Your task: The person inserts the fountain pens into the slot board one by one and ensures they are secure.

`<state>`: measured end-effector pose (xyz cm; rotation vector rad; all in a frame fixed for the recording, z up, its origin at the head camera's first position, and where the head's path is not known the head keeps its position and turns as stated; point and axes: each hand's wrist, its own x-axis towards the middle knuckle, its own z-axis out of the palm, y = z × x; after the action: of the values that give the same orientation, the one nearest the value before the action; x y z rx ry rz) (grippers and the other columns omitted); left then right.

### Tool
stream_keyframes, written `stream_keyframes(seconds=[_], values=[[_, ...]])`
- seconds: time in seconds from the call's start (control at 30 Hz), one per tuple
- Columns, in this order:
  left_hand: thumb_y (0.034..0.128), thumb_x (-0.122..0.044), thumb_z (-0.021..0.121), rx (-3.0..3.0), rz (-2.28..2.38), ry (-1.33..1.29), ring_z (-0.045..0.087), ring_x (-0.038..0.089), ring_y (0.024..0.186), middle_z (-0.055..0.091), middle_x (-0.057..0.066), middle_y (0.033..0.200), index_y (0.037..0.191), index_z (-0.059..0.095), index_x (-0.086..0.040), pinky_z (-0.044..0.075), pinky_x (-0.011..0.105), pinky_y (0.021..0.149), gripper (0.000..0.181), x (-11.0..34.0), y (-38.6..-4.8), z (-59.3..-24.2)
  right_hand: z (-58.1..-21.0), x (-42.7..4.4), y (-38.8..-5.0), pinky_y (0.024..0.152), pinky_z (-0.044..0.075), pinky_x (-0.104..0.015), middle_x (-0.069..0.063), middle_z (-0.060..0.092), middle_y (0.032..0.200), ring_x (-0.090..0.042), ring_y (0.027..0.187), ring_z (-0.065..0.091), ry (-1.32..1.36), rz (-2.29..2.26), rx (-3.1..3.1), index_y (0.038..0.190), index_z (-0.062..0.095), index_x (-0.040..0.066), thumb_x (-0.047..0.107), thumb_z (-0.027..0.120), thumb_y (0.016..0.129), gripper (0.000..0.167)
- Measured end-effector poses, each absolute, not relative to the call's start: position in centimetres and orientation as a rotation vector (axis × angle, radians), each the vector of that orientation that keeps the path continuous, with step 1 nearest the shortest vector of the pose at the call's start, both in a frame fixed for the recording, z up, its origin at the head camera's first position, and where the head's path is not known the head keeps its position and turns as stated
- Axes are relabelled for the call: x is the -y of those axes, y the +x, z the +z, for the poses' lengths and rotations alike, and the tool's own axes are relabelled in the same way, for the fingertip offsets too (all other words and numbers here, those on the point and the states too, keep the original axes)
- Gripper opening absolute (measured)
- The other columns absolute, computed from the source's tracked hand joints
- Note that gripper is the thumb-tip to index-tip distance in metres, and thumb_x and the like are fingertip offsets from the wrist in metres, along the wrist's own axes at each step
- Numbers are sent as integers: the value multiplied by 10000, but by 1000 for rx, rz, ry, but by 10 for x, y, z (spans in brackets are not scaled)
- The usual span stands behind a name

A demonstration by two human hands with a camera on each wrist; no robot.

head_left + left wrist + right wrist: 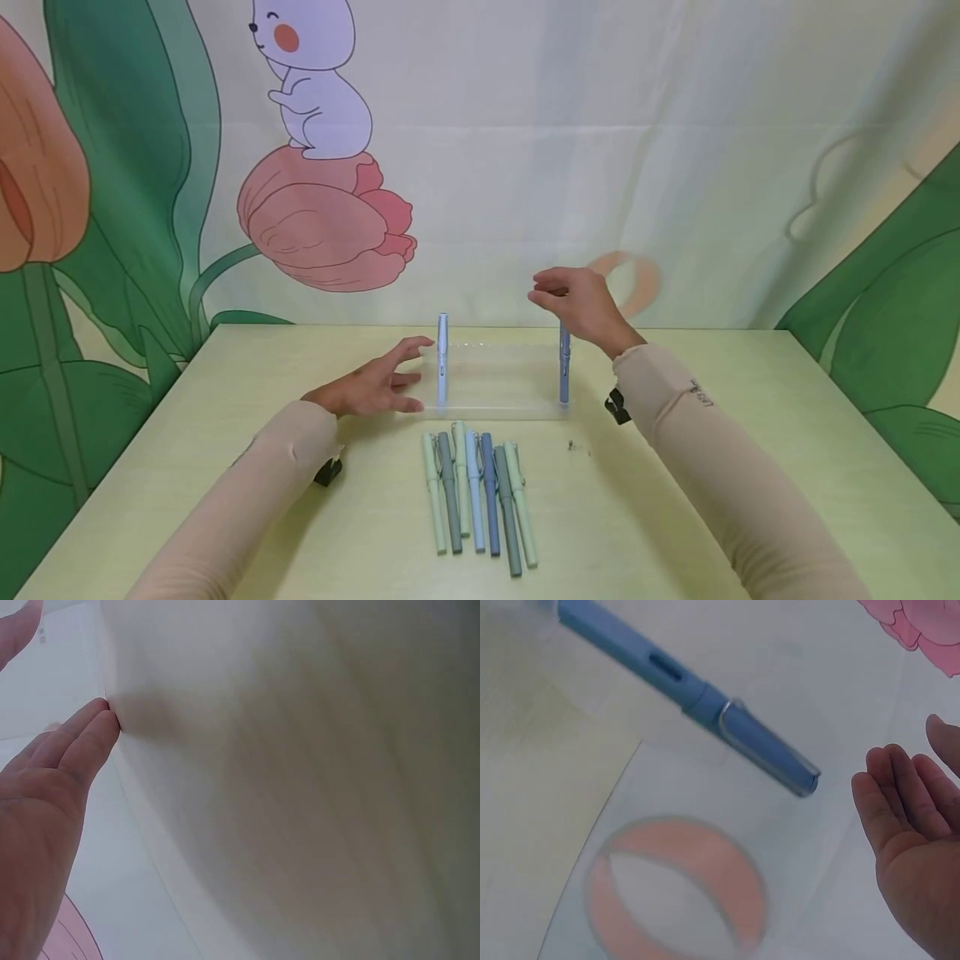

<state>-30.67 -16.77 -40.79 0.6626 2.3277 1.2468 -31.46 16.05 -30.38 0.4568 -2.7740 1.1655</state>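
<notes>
- I saw the blue pen [565, 377] upright at the right end of the clear rack [502, 411], clip end up.
- It stood below the right hand [583, 305], apart from its loosely extended fingers.
- The left hand [372, 387] was spread beside the upright light-blue pen [442, 360].

The smooth pens [475, 492] and clear rack [498, 411] look plastic, clips [739, 742] metal.

A pale yellow-green table [825, 458] bears a clear rack [502, 379] near the middle of its far edge. On the near side of the rack, seven pens lie side by side, clip ends pointing far: from left, pale green [435, 492], grey-green [449, 492], pale green [461, 487], light blue [475, 492], dark blue [491, 496], grey-green [507, 517] and pale green [522, 508]. Tiny dark specks [571, 446], too small to identify, dot the surface to their right.
</notes>
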Motion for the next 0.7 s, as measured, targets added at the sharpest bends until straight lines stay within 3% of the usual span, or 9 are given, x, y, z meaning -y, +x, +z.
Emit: stream_keyframes(seconds=[0.7], values=[[871, -82, 777, -2310, 1260, 665, 330, 397, 1435, 118, 186, 1640, 1546, 172, -322, 375, 561, 1089, 938, 169, -306, -407, -317, -202, -310, 958, 508, -471, -199, 656, 1253, -345, 1138, 620, 389, 1126, 2826, 1291, 624, -39, 194, 628, 1005, 368]])
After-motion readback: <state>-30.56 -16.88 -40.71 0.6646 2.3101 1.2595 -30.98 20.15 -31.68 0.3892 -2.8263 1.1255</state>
